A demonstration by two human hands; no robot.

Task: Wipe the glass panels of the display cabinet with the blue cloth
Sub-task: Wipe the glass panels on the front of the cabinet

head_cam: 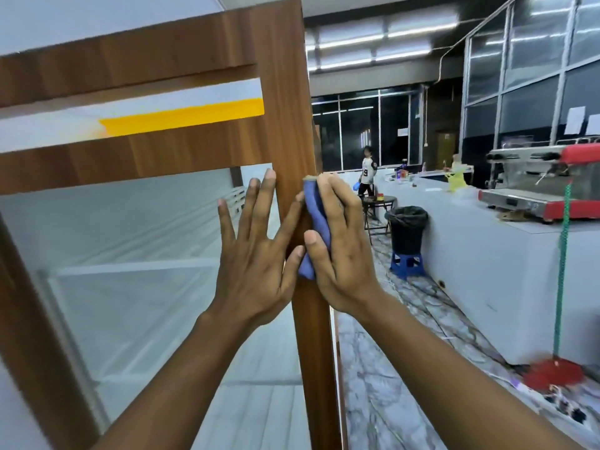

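BIN: black, round, bag-lined, on blue stool; contents not visible | display cabinet: wood-grain frame, smooth glass panel | blue cloth: bunched against corner post | right hand: grips cloth, thumb across | left hand: flat, fingers spread on glass and post.

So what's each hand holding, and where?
The right hand grips the blue cloth across its middle, against the cabinet post; left hand holds nothing, fingers spread flat.

My one head camera sits close to the display cabinet, facing its corner post, the room receding right of it.
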